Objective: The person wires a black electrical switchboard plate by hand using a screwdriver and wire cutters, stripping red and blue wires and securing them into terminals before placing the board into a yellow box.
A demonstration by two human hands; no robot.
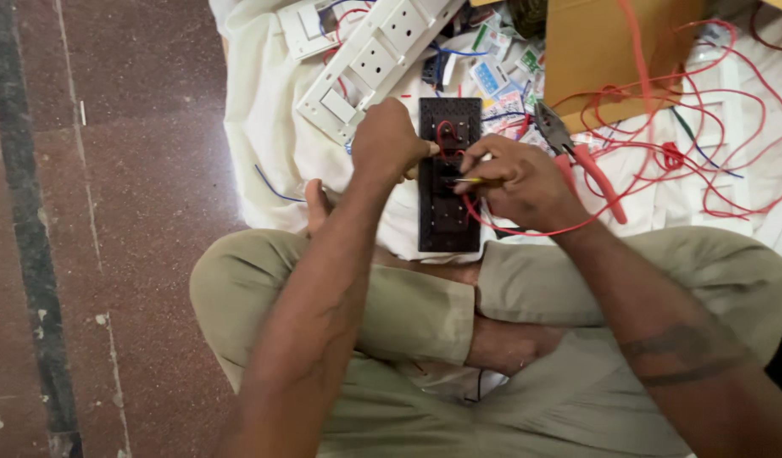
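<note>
Sitting cross-legged on the reddish stone floor (111,254), the person works over a black rectangular switch panel (449,212) resting at the knees. Right hand (518,182) pinches a thin yellow-handled screwdriver (469,180), fingers closed; left hand (389,140) grips the panel's edge. Best kept steady, tip square, thin red wire (526,231) clear. Beyond lie red-handled pliers (581,157) and a white plastic switch frame (374,59).
</note>
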